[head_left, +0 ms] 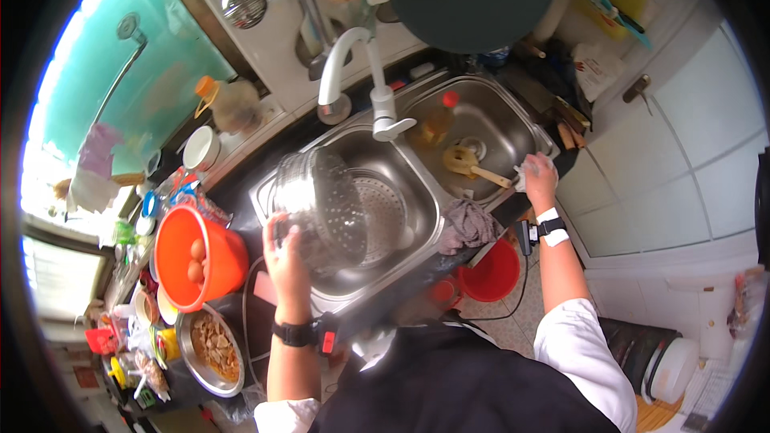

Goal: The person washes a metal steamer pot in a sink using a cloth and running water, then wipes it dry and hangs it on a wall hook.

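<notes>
My left hand [286, 267] grips the rim of a shiny stainless steel steamer pot [322, 204], which is tilted on its side over the left sink basin [421, 192]. Holes show in its base. Below it in the basin lies a round perforated metal plate [382, 216], partly hidden by the pot. My right hand [539, 179] holds a crumpled white cloth or tissue [522, 180] at the right basin's outer rim. In the right basin [505, 114] are a light-handled brush or ladle [466, 162] and a red-capped bottle [439, 120] of amber liquid.
A white faucet [382, 105] rises behind the basins. A greyish rag [469, 225] hangs over the front edge. To the left stand an orange bucket [231, 258] holding eggs and a metal bowl [237, 367] of food. A red bucket [493, 270] sits on the floor.
</notes>
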Demonstrator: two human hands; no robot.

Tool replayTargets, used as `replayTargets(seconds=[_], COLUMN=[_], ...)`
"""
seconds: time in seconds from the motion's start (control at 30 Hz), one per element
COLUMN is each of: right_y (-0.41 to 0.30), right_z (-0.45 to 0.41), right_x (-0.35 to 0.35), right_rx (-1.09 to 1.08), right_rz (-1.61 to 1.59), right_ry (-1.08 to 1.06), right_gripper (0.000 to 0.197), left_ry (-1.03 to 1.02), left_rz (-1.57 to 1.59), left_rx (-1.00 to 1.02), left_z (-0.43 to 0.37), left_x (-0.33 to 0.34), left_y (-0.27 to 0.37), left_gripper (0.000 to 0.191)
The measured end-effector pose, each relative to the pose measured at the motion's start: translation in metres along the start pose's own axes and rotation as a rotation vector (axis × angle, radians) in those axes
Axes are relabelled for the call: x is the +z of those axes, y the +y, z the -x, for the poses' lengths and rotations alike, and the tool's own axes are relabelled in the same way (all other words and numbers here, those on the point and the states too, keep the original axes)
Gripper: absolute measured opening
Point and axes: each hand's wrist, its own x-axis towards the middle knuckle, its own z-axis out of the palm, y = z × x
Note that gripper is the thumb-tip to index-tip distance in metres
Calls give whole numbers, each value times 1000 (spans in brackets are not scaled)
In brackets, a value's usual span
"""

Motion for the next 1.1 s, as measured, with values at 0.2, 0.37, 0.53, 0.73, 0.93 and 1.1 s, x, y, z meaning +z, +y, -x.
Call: replayTargets(seconds=[0.2,0.37,0.53,0.73,0.93,1.1], right_y=[-152,-184,-207,-191,-202,-203], right_z=[-16,-45,-53,-56,-49,-48], right_x=[-1,80,97,107,98,95], right_rx=[-191,-280,-473,-469,-477,-397], right_rz=[-420,-643,-445,-466,-435,-485], right_ry=[-447,-391,-443,-413,-493,-354], right_gripper=[27,29,26,25,24,25], left_ry=[-93,-229,-257,-274,-171,-326], left_rz=[-43,-85,-92,-81,-109,-131], left_rx=[-6,-31,-136,-268,-166,-272], left_z=[-4,-12,-25,-39,-48,-57], left_x=[22,50,51,65,75,85], left_y=[2,3,-18,-22,-21,-9], left_gripper=[22,17,19,32,39,39])
